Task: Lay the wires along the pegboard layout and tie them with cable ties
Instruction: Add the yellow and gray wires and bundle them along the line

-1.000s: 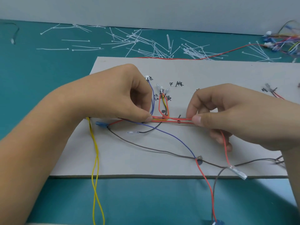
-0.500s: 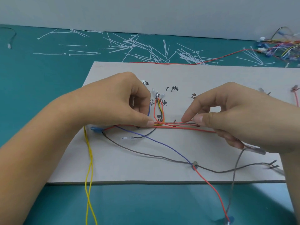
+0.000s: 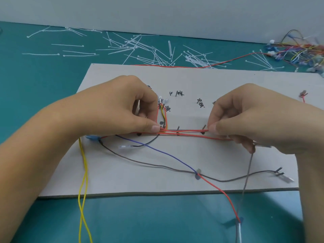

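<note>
A grey pegboard (image 3: 219, 81) with dark pegs and handwritten labels lies on the teal table. A bundle of red wires (image 3: 185, 131) runs level across its middle, past several pegs. My left hand (image 3: 112, 111) pinches the bundle's left end, where the wires turn up toward white terminals (image 3: 162, 100). My right hand (image 3: 249, 118) pinches the right end between thumb and forefinger; its lower fingers curl over a lower red strand and a grey wire (image 3: 247, 174). Blue (image 3: 163, 152), brown (image 3: 140, 162) and yellow wires (image 3: 84, 172) lie loose on the board.
Many white cable ties (image 3: 140, 48) lie scattered on the table behind the board. A heap of coloured wires with connectors (image 3: 298, 50) sits at the far right, with one long red wire (image 3: 201, 66) along the board's back edge. A grey wall stands behind.
My right hand has slid to the right along the red wires, drawing the bundle out longer and straighter. My left hand has kept its pinch at the left end.
</note>
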Motion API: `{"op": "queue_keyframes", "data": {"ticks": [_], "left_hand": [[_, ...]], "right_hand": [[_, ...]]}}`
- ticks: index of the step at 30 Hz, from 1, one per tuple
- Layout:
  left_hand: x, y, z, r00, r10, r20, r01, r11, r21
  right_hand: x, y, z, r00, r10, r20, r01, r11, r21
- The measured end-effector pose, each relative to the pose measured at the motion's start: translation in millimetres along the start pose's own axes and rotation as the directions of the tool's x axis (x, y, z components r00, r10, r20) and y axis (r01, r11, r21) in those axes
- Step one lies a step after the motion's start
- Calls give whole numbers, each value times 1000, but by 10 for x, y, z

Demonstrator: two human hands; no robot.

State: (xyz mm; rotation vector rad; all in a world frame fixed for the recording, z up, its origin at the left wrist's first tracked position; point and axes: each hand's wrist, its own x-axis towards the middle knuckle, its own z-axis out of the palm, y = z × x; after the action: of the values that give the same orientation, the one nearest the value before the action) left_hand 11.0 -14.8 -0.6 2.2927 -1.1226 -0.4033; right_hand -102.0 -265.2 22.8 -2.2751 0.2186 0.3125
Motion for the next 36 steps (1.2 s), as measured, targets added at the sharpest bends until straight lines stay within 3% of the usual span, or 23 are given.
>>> {"op": "queue_keyframes", "data": {"ticks": [6,11,20,24,27,31,36], "left_hand": [[44,156,-22,998,16,-58,-7,989,150],[180,369,5,1000,25,19,-29,958,285],[533,640,394,996,81,25,-83,984,158],[512,633,429,991,132,-9,-129,976,177],[486,621,470,988,157,-17,-152,976,157],[476,612,535,975,219,-41,-215,972,95],[478,608,542,970,235,-54,-231,970,74]], "right_hand": [[-3,38,-90,997,72,-38,-77,986,-146],[-6,69,-125,991,121,-65,-130,979,-157],[17,160,-174,993,99,-61,-108,980,-166],[16,193,-208,995,86,-43,-93,977,-190],[6,204,-273,998,42,-37,-46,992,-114],[-61,222,-387,990,-126,69,117,985,127],[-51,295,-535,979,-148,143,119,974,195]]}}
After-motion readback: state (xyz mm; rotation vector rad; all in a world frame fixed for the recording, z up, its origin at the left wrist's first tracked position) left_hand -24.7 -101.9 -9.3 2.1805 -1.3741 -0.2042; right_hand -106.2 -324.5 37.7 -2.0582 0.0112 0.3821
